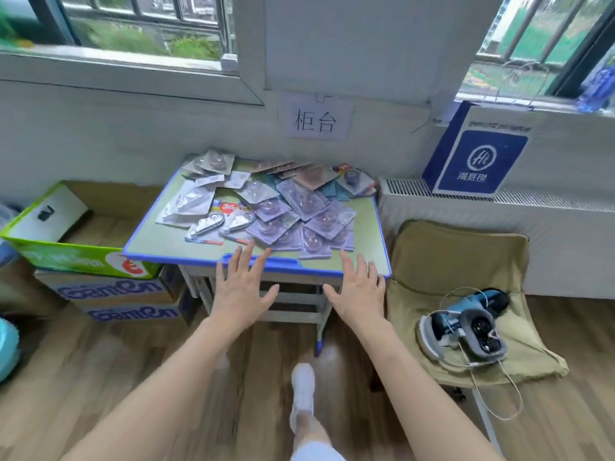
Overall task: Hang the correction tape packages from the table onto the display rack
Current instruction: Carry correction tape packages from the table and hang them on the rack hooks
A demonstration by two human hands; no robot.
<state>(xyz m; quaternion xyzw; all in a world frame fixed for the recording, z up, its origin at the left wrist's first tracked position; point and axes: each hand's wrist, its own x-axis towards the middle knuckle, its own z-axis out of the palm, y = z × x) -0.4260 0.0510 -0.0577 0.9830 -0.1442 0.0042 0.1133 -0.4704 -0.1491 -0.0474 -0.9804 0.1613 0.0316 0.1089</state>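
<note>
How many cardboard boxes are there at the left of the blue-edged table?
3. An open green cardboard box sits on top; under it an upper brown lettered box; under that a lower brown lettered box. Others may be hidden.

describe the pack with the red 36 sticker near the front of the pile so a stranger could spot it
Find the small green-topped desk with blue edging below the white paper wall sign. At the front left of its heap of clear blister packs sits the pack. Only it shows two white teardrop dispensers under a red round 36; neighbours rightward look purple.
</note>
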